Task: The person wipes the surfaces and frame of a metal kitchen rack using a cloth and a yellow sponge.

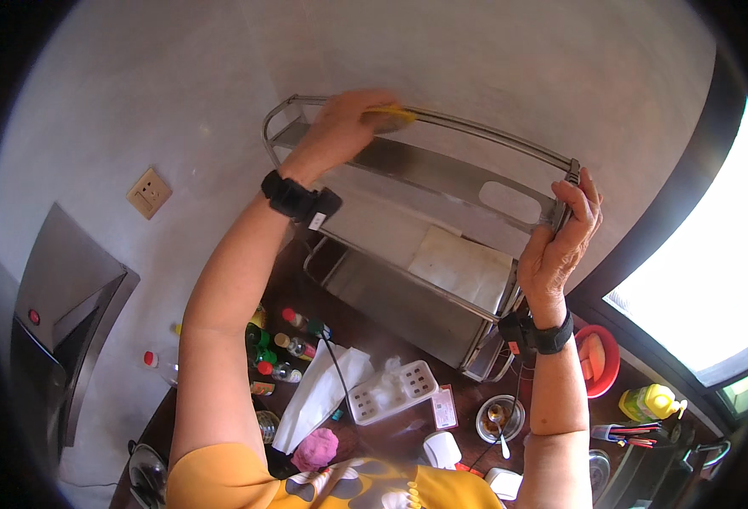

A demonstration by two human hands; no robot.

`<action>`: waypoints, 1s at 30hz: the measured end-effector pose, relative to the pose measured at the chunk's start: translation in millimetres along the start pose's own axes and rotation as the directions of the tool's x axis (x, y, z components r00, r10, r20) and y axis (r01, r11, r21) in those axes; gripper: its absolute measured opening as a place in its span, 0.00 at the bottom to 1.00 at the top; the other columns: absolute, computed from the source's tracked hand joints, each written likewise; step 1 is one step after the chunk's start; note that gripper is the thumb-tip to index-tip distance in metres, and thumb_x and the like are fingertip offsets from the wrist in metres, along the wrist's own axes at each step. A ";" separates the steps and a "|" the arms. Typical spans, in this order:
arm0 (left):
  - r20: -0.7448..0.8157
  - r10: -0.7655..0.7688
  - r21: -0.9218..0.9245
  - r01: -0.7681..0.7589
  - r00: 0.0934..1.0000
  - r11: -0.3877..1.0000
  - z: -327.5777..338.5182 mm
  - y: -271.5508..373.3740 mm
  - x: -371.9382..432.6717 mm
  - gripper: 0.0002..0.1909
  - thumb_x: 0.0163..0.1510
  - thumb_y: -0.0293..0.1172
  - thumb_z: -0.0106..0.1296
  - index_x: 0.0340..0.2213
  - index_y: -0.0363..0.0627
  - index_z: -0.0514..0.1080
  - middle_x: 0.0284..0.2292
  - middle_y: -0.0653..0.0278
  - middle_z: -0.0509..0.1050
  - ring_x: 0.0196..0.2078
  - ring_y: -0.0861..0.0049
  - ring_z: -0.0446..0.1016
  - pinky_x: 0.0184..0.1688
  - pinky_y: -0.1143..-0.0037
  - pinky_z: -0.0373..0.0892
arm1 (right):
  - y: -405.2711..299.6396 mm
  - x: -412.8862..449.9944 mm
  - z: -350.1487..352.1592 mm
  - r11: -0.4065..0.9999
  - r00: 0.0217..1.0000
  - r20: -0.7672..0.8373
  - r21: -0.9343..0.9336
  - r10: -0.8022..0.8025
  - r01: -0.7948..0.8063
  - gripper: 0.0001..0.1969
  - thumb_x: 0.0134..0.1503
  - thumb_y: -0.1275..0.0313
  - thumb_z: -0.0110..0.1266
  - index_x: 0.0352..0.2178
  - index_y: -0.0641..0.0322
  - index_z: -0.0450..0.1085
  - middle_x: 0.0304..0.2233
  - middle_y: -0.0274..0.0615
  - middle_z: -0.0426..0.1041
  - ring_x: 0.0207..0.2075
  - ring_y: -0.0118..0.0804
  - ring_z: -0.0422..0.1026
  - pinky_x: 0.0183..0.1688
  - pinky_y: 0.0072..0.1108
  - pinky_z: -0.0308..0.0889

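Note:
A tiered metal rack [437,165] stands against the wall in front of me. My left hand [355,121], a little blurred, is at its top rail and holds a yellow and grey cloth or pad [391,118]. With my right hand [561,235] I grip the upright at the rack's right end, fingers wrapped near the top corner. On the middle shelf lies a pale, stained sheet [463,264]; the lowest shelf [399,299] is below it. Black straps are around both wrists.
Beneath stand several bottles [278,371], a white perforated tray [393,391], a pink cloth [315,449] and a metal bowl with a spoon [500,418]. To the right are a red bowl [612,362] and a yellow pump bottle [647,403]. A range hood [68,286] is at left.

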State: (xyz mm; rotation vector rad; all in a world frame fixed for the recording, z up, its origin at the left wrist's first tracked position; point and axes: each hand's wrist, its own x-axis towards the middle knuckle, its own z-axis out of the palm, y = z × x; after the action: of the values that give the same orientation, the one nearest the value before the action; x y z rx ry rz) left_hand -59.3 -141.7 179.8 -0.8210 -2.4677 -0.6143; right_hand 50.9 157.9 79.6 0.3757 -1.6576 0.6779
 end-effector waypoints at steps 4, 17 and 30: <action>0.007 -0.193 0.010 0.193 0.981 0.981 7.2 19.0 -7.4 0.18 0.59 0.38 0.56 0.49 0.46 0.74 0.43 0.57 0.79 0.40 0.64 0.77 0.43 0.69 0.71 | 2.7 0.8 -1.5 1.000 1.000 -0.013 -0.008 0.006 -0.006 0.33 0.36 0.88 0.38 0.49 0.62 0.62 0.51 0.57 0.67 0.61 0.58 0.60 0.67 0.51 0.45; 0.288 0.205 -0.145 -0.169 0.936 0.975 29.8 101.4 -10.3 0.13 0.56 0.32 0.53 0.42 0.43 0.78 0.34 0.48 0.78 0.36 0.62 0.79 0.39 0.65 0.72 | -1.9 0.0 -4.5 0.995 0.995 -0.005 -0.013 0.099 -0.099 0.33 0.38 0.91 0.37 0.49 0.61 0.63 0.59 0.59 0.61 0.59 0.57 0.61 0.62 0.41 0.57; 0.054 0.053 0.480 -0.072 0.997 0.874 -21.0 -103.2 -57.2 0.14 0.48 0.26 0.51 0.38 0.47 0.79 0.36 0.53 0.79 0.40 0.56 0.77 0.41 0.61 0.72 | -11.4 -1.6 5.6 0.993 0.993 -0.004 -0.009 0.118 -0.118 0.32 0.39 0.90 0.36 0.49 0.64 0.64 0.59 0.60 0.62 0.62 0.56 0.60 0.63 0.39 0.56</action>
State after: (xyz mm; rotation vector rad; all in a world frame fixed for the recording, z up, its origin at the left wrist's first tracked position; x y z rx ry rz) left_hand -78.7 -252.2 137.8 -0.7063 -2.4550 0.0534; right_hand 53.5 145.4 80.1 0.2708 -1.6891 0.7581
